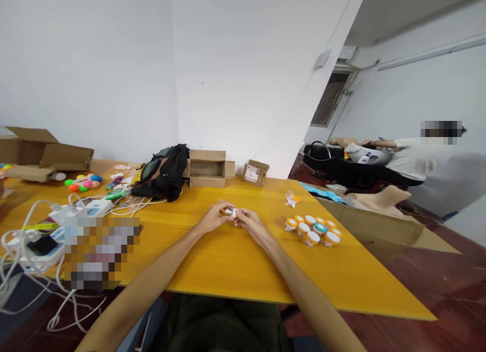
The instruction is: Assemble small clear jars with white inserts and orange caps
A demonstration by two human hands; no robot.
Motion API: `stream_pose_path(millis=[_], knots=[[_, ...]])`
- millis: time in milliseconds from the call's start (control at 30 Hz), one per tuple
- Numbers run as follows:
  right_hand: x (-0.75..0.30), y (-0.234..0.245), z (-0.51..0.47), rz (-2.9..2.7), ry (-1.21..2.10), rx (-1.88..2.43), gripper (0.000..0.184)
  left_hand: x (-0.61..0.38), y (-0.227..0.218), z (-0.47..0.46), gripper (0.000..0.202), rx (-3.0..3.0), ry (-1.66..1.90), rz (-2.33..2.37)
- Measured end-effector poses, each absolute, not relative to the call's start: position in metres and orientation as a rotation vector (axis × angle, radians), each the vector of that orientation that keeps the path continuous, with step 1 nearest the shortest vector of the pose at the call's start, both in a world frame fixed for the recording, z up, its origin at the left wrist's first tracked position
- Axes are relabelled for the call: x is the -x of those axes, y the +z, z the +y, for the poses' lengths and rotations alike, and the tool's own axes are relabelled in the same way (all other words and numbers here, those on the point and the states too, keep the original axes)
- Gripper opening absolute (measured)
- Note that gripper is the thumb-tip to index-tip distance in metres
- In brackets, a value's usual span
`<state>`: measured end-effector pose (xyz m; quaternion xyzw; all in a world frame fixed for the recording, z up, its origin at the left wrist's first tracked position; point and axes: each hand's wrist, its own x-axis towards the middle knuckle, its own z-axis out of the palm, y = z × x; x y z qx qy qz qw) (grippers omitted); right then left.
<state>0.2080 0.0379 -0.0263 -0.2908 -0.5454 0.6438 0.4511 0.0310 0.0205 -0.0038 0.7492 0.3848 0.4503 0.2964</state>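
Observation:
Over the middle of the yellow table (pixel 228 261), my left hand (pixel 214 217) and my right hand (pixel 248 223) meet around a small white piece with dark markings (pixel 230 212). Fingers of both hands are closed on it, and they hide part of its shape, so its exact kind is unclear. To the right of my right hand stands a group of several small clear tubs with white, orange and teal lids (pixel 313 236). Beyond that group lies a small white and orange item (pixel 291 199), too small to make out.
Behind my hands stand an open cardboard box (pixel 207 181) and a smaller box (pixel 256 174). A black bag (pixel 171 175), colourful balls (pixel 82 184), power strips (pixel 93 209) and white cables occupy the left. Beyond the table's right edge are a large carton (pixel 364 230) and a seated person (pixel 412 157).

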Motion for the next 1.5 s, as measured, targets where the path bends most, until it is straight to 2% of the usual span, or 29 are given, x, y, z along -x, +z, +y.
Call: stream_pose_path(millis=[133,300,700,867,1167,1500], knots=[[-0.205,-0.0285,0.0383,-1.337,1.546,0.73,0.04,-0.0317,-0.0042,0.019,0.015,-2.072,1.216,1.089],[-0.2042,-0.0307,0.0384,-1.317,1.494,0.733,0.042,-0.0333,-0.0034,0.0169,0.011,-2.105,1.222,1.135],[-0.2045,-0.0284,0.0358,-1.297,1.454,0.759,0.046,-0.0348,-0.0041,0.0153,0.01,-2.156,1.243,1.139],[-0.2038,-0.0286,0.0374,-1.289,1.472,0.772,0.048,-0.0325,-0.0052,0.0136,0.025,-2.214,1.252,1.065],[-0.2052,-0.0324,0.0387,-1.371,1.397,0.736,0.041,-0.0322,-0.0056,0.0135,0.013,-2.203,1.229,1.097],[-0.2044,-0.0301,0.0369,-1.379,1.39,0.747,0.041,-0.0324,-0.0049,0.0126,0.011,-2.251,1.262,1.098]])
